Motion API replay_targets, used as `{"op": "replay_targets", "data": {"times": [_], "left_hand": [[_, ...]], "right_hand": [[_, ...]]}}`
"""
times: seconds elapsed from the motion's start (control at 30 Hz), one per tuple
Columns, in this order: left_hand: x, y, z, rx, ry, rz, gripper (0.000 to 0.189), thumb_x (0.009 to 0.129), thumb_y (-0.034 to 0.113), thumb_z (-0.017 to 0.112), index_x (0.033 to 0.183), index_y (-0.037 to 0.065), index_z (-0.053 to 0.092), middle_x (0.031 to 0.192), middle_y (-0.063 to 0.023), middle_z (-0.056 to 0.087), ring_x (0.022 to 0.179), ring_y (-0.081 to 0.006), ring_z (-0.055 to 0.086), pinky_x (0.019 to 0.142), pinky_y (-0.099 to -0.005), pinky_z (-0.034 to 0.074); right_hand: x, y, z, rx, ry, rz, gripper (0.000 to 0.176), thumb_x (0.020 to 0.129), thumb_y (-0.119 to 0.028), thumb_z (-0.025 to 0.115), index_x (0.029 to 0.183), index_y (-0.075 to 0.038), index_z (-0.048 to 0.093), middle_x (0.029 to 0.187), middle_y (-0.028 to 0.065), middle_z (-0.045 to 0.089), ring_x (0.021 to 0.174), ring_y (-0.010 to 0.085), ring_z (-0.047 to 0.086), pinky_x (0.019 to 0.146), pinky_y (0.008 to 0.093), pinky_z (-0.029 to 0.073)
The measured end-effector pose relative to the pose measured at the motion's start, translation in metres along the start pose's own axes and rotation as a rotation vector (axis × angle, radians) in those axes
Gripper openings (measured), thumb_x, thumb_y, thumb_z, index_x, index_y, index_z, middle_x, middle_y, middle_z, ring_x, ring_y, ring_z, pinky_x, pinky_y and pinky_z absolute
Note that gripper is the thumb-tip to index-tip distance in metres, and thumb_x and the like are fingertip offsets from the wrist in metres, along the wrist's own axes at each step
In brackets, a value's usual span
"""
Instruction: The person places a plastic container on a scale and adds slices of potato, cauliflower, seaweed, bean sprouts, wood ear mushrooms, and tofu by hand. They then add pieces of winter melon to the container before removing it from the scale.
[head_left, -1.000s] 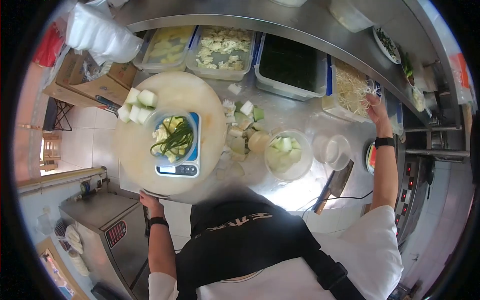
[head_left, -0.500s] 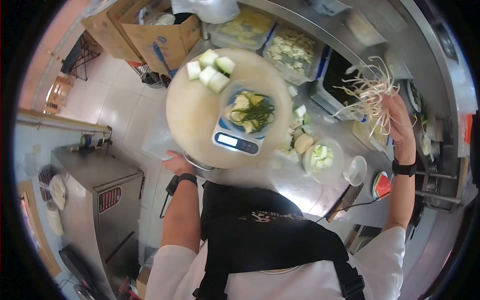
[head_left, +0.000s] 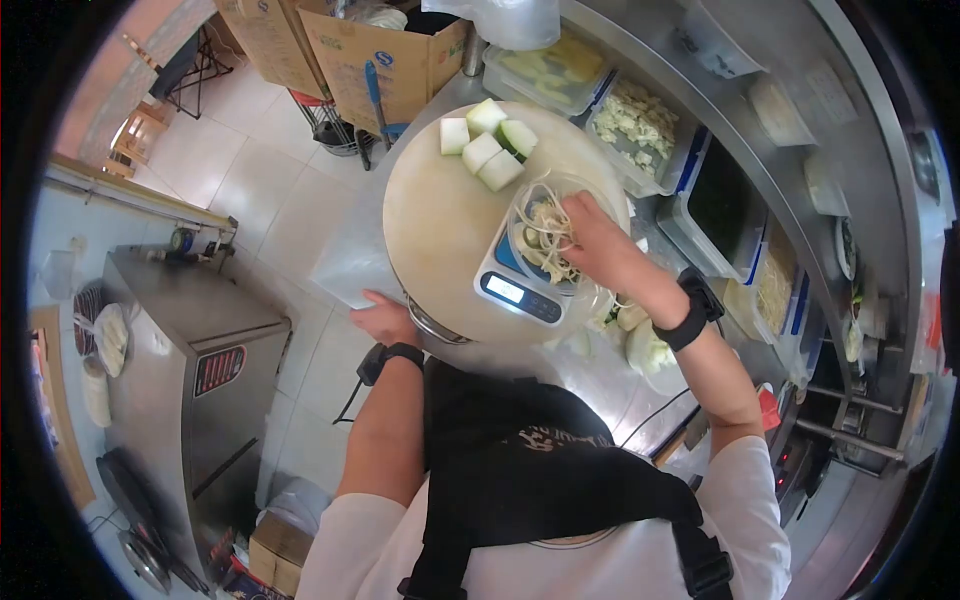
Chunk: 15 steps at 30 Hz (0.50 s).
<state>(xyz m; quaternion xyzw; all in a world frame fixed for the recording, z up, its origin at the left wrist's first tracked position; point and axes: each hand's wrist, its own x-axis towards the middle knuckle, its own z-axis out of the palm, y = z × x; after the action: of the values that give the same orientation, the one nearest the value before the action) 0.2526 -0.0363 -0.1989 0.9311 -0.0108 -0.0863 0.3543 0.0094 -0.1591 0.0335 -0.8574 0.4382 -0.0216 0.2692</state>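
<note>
My right hand (head_left: 608, 248) is over a clear bowl (head_left: 592, 190), its fingers closed on pale bean sprouts (head_left: 545, 212) that lie on the food inside. The bowl stands on a small digital scale (head_left: 518, 298) with a lit display. Under the scale is a thick round chopping board (head_left: 430, 225). Several white chunks with green skin (head_left: 490, 148), like winter melon, sit at the board's far side. My left hand (head_left: 385, 318) rests by the board's near left edge, beside its metal handle (head_left: 430, 325), fingers stretched out and holding nothing.
Lidless tubs of cut food, such as a tub of pale pieces (head_left: 640, 125) and a dark-filled tub (head_left: 715, 205), line the back and right. Cardboard boxes (head_left: 370, 65) stand at the far left. A steel cabinet (head_left: 190, 350) is to my left.
My right hand has come left from above the tubs to the bowl, bringing the bean sprouts, which now cover part of the food there. My left hand stays by the board.
</note>
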Motion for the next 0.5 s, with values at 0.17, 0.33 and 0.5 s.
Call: {"op": "replay_targets", "data": {"times": [0.17,0.33,0.5], "left_hand": [[-0.005,0.009,-0.006,-0.053,-0.013,-0.041,0.053,0.088,0.038,0.045,0.106,-0.011,0.040,0.104,-0.0328,0.049,0.096,-0.0446,0.050,0.083,-0.0474,0.041],[-0.001,-0.003,0.001,-0.042,0.001,0.008,0.054,0.088,0.038,0.044,0.107,-0.011,0.040,0.106,-0.0330,0.047,0.097,-0.0448,0.049,0.084,-0.0471,0.040],[-0.007,0.013,-0.011,-0.006,0.001,-0.006,0.047,0.089,0.034,0.043,0.104,-0.011,0.042,0.101,-0.0299,0.049,0.094,-0.0435,0.050,0.080,-0.0467,0.042]], "right_hand": [[0.000,-0.012,-0.024,0.042,-0.063,-0.033,0.042,0.074,-0.011,0.061,0.110,0.002,0.046,0.111,0.0220,0.045,0.105,0.0366,0.044,0.089,0.0401,0.038],[-0.009,0.000,-0.029,-0.037,-0.026,-0.191,0.053,0.078,-0.010,0.061,0.126,-0.004,0.040,0.123,0.0174,0.042,0.113,0.0324,0.042,0.094,0.0366,0.036],[-0.009,-0.021,-0.042,-0.138,-0.123,-0.242,0.054,0.078,-0.007,0.060,0.129,-0.007,0.041,0.129,0.0169,0.040,0.115,0.0320,0.041,0.096,0.0391,0.034]]}}
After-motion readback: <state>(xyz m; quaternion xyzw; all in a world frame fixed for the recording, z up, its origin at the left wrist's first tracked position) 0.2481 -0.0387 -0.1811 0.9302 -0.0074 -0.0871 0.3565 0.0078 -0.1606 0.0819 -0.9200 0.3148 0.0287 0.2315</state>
